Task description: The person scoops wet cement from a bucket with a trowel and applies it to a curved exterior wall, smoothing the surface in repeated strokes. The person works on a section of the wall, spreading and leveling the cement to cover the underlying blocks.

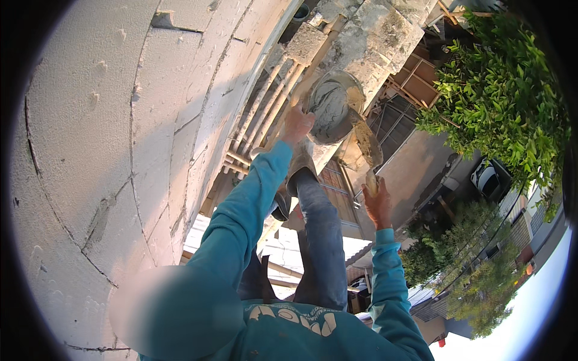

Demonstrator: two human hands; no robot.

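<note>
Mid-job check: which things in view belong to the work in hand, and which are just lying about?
In the work:
bucket, left hand on its rim
grey mix inside it
trowel, in the right hand

Apparently just around:
bamboo poles, touched by neither hand
leafy tree
car, in the background

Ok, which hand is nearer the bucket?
The left hand: it is at the bucket, on its left rim; the right hand is apart, lower right, gripping a trowel.
</note>
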